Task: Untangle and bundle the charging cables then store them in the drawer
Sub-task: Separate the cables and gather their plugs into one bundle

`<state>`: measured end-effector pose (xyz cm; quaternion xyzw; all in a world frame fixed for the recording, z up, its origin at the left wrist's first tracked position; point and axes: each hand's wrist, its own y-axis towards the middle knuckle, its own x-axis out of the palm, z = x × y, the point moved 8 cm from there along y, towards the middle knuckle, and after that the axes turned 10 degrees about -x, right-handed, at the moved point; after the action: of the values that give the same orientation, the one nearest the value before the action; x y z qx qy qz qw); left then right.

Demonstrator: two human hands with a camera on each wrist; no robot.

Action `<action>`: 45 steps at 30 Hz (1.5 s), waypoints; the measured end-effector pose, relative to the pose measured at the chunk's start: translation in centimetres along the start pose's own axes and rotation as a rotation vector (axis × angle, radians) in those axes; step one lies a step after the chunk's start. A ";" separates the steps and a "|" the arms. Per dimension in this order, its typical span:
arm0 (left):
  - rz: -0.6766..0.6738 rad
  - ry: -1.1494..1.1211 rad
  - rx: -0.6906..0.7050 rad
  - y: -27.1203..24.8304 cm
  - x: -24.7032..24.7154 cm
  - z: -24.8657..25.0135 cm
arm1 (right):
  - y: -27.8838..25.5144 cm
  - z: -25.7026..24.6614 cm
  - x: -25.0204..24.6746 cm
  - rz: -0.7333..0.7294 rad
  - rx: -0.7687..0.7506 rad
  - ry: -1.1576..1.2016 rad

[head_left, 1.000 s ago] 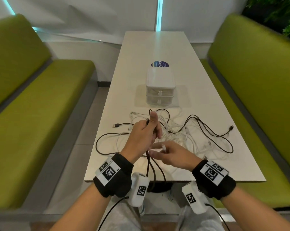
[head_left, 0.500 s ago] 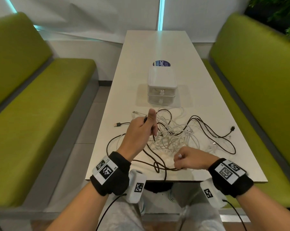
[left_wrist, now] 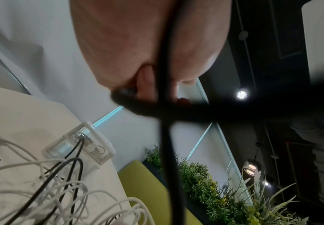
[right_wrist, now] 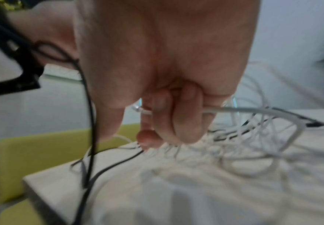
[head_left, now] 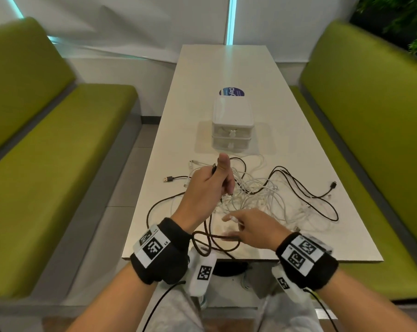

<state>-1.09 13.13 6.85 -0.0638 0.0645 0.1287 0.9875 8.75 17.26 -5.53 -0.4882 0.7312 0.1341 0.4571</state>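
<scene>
A tangle of white cables [head_left: 255, 195] and black cables [head_left: 305, 192] lies on the white table [head_left: 286, 144], in front of a small white two-drawer unit [head_left: 231, 125] with both drawers closed. My left hand [head_left: 217, 183] is raised over the tangle, thumb up, gripping a black cable [left_wrist: 164, 64] that hangs down and loops [head_left: 210, 243] over the table's front edge. My right hand [head_left: 236, 226] hovers low near the front edge, blurred. In the right wrist view its fingers [right_wrist: 176, 118] curl round a white cable [right_wrist: 253, 110] just behind its plug.
Green bench seats [head_left: 59, 164] run along both sides of the table. A black USB plug [head_left: 169, 179] lies left of the tangle and another black plug [head_left: 333, 185] at its right. A blue round sticker [head_left: 231, 92] sits behind the drawer unit.
My right hand pulled back to the right as a fist, then returned left toward the black loop. The black cable slid toward the front edge. My left hand stayed raised, still gripping.
</scene>
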 end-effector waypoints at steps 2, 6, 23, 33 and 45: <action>-0.005 -0.001 -0.004 -0.1 0.0 0.0 | 0.4 -1.1 1.7 0.010 -0.059 0.018; -0.008 -0.008 -0.005 -0.2 -0.4 0.0 | 0.1 -2.0 3.9 -0.058 -0.114 -0.032; -0.069 -0.051 -0.007 0.3 0.6 0.6 | 3.7 -1.9 1.3 0.070 -0.015 -0.252; -0.033 -0.064 -0.021 0.8 -1.1 0.1 | 1.4 -2.0 -2.4 0.059 -0.069 0.290; -0.070 -0.059 -0.044 0.8 0.3 -0.6 | 0.5 1.1 -0.3 -0.189 0.013 0.034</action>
<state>-1.05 13.85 6.15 -0.0838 0.0302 0.0972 0.9913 8.97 18.34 -5.99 -0.5542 0.6904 0.0775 0.4584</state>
